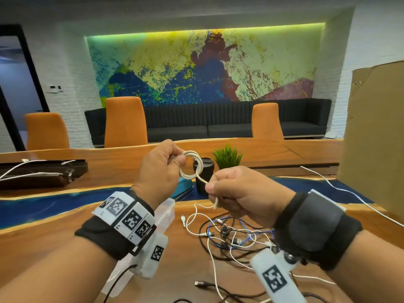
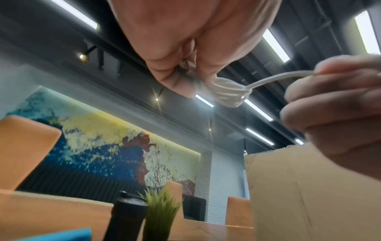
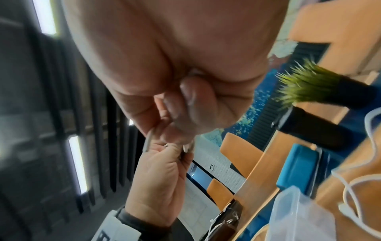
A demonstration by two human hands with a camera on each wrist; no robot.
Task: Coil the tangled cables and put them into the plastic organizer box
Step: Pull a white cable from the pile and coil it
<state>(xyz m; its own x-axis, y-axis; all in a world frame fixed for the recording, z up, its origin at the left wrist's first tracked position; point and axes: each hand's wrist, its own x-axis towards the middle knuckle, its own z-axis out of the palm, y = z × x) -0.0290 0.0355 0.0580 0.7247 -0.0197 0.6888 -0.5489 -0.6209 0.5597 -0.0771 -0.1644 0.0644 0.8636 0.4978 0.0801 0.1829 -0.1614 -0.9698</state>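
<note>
Above the table my left hand [image 1: 161, 165] pinches a small coil of white cable [image 1: 192, 164] between thumb and fingers. The coil [image 2: 230, 93] shows edge-on in the left wrist view, below my left hand [image 2: 185, 53]. My right hand [image 1: 238, 191] pinches the loose tail of the same cable [image 1: 216, 202], which is wrapped across the coil. In the right wrist view the right hand [image 3: 185, 104] holds the tail [image 3: 147, 141]. The clear plastic organizer box [image 1: 167, 212] stands under my left wrist, mostly hidden. A tangle of black, white and blue cables [image 1: 234, 235] lies on the wood below my hands.
A black cup [image 1: 204, 176] and a small green plant [image 1: 227, 157] stand behind my hands, beside a blue object [image 1: 184, 185]. A tall cardboard box [image 1: 376, 136] fills the right side. A dark tray with white cables [image 1: 41, 173] is at far left. Orange chairs line the far edge.
</note>
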